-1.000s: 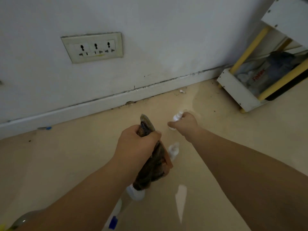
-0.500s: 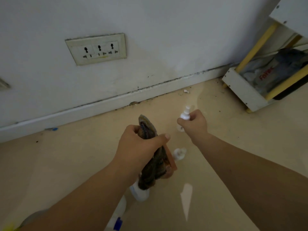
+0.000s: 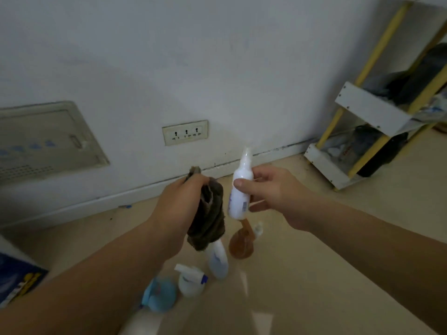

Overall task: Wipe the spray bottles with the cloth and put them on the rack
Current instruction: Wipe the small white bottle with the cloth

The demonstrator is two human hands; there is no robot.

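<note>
The right hand [image 3: 273,192] grips a white bottle [image 3: 239,189] (light, likely slick) mid-body; the left hand [image 3: 179,204] holds the soft cloth [image 3: 208,221].

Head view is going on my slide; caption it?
Right hand holds white spray bottle beside dark cloth gripped by left hand.

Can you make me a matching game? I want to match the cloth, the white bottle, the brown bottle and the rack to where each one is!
Things:
1. cloth
2. white spray bottle
3. brown bottle
4. rack

Places:
A. standing on the floor, below the hands
B. held in the right hand
C. beside the wall, far right
D. held in the left hand

Pairs: 1-D, 2-B, 3-A, 4-C
</note>
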